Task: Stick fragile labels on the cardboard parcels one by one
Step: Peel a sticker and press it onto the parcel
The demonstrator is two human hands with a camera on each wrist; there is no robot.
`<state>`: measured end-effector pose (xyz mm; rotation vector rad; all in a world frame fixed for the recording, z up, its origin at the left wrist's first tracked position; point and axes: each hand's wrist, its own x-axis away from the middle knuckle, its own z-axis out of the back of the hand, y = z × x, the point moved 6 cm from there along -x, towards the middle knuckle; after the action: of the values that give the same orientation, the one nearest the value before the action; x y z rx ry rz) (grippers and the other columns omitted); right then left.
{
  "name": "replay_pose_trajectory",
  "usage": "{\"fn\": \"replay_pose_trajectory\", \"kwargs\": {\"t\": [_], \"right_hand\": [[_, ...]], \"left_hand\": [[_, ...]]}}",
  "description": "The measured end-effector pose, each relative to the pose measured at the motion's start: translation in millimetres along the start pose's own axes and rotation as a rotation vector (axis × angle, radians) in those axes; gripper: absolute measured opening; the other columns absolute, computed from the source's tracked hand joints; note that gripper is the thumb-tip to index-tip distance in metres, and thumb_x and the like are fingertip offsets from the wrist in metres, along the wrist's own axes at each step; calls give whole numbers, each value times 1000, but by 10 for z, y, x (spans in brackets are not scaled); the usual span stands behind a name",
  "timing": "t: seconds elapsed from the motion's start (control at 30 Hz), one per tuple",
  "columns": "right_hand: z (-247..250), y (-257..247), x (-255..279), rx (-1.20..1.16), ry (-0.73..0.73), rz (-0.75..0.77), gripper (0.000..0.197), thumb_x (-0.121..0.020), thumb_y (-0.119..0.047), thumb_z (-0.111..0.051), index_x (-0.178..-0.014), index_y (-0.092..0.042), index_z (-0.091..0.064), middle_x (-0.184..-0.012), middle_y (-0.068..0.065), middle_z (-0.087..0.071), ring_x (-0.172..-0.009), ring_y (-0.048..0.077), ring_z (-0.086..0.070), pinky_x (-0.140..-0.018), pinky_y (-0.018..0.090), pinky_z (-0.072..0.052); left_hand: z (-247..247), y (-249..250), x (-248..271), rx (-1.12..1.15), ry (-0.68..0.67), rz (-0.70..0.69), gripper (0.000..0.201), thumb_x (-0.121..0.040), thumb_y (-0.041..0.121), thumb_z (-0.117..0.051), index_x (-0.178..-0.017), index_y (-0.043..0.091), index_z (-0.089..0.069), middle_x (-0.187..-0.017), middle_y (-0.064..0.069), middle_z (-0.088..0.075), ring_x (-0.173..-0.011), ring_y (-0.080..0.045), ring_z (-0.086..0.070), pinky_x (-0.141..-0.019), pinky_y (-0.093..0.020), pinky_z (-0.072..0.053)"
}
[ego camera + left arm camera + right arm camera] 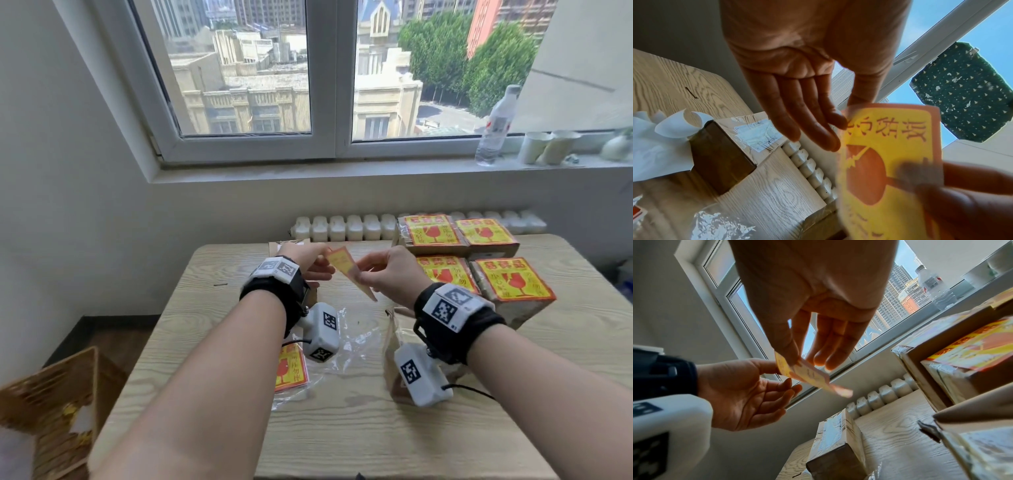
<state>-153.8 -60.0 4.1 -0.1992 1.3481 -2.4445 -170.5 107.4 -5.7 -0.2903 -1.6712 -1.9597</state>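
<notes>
Both hands hold one yellow and red fragile label (344, 267) in the air above the table's middle. My left hand (318, 262) pinches its far left corner between thumb and index finger, the other fingers nearly straight (807, 129). My right hand (368, 272) pinches the label's (809, 374) near side between thumb and index finger (791, 356). An unlabelled cardboard parcel (287, 245) sits at the table's back left, below the hands (731, 154). Several parcels with labels on top (510, 284) stand at the back right.
A plastic bag with a stack of labels (291, 368) lies under my left wrist. Another brown parcel (394, 356) sits below my right wrist. White backing papers (653, 146) lie left of the unlabelled parcel. An open cardboard box (51, 411) stands on the floor at left.
</notes>
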Motion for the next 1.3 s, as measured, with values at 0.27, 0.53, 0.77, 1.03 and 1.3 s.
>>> {"fn": "replay_pose_trajectory", "kwargs": {"t": [0.27, 0.53, 0.77, 1.03, 1.3], "right_hand": [[211, 14, 201, 44, -5, 55, 22, -70, -44, -80, -80, -25, -75, -76, -9, -72, -70, 7, -64, -66, 26, -53], [726, 350, 315, -94, 189, -72, 5, -82, -19, -74, -82, -24, -71, -94, 0, -71, -93, 17, -65, -82, 33, -53], [897, 654, 557, -227, 235, -192, 15, -82, -3, -72, -76, -17, -71, -82, 5, -72, -78, 21, -70, -71, 35, -58], [1033, 1094, 752, -214, 279, -309, 22, -81, 4, -69, -70, -16, -69, -76, 11, -71, -73, 27, -67, -77, 44, -59], [1024, 1450, 817, -182, 257, -397, 18, -82, -5, -72, -75, -21, -71, -86, 6, -70, -84, 23, -70, -79, 41, -60]], "left_hand": [[-119, 47, 176, 8, 77, -59, 15, -88, 10, -56, -95, 3, -67, -87, -12, -71, -70, -19, -66, -70, -33, -55], [-331, 70, 323, 91, -29, -126, 20, -92, 7, -60, -111, 5, -62, -107, -15, -68, -93, -23, -63, -75, -31, -53], [-726, -37, 427, 25, -133, -100, 13, -90, 7, -63, -103, 8, -63, -102, -11, -68, -96, -23, -62, -80, -32, -52], [-1162, -249, 453, -88, -93, -60, 5, -85, 4, -68, -88, 6, -65, -81, -7, -66, -68, -14, -61, -68, -26, -54], [-1305, -445, 358, -99, -64, -8, 50, -76, 0, -77, -116, 8, -48, -98, -13, -65, -76, -18, -63, -68, -30, -57]]}}
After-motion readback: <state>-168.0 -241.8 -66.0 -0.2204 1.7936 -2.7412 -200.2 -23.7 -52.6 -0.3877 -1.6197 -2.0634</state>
